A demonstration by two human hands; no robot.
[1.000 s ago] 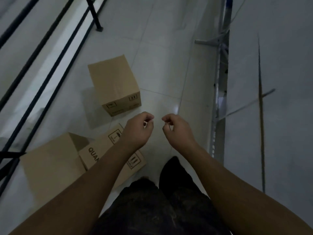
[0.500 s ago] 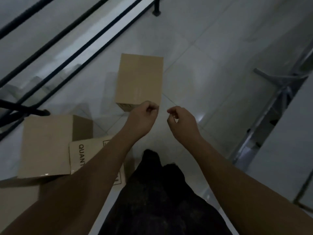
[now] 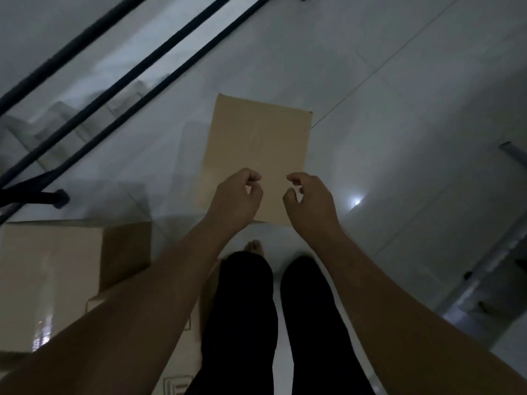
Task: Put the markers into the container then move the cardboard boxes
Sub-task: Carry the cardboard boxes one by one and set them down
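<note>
Item: cardboard box (image 3: 256, 155), closed, centre frame on the floor (image 3: 385, 115). More boxes (image 3: 51, 280) lower left. My left hand (image 3: 236, 199) and right hand (image 3: 309, 202) hover above it, grips half-curled, empty. Step, I judge: box-moving. Next: spread grips, clasp opposite sides.

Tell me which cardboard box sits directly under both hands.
The lone box straight ahead on the floor tiles; both hands hover above its near edge. The other boxes lie off to the left.
</note>
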